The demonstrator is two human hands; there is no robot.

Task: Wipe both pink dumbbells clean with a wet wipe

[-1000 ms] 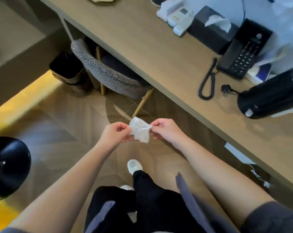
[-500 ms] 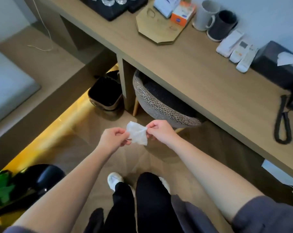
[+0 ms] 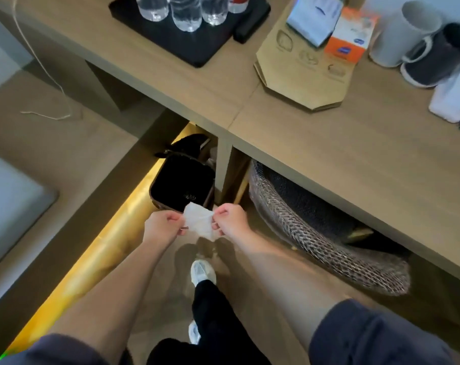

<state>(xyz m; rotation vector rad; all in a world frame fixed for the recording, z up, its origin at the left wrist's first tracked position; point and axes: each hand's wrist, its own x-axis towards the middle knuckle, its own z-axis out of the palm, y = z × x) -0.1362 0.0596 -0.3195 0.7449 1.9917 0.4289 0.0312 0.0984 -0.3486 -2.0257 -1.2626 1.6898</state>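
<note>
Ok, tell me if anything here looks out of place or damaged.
Nothing looks spilled or broken. The one stray thing is a white cable trailing loose over the tan surface at far left.

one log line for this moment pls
left hand pinches wipe | right hand pinches wipe | bin on floor ahead | dumbbells not in view

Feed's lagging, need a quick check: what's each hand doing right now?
Left hand: closed, pinching the left edge of the wet wipe.
Right hand: closed, pinching the wipe's right edge.
</note>
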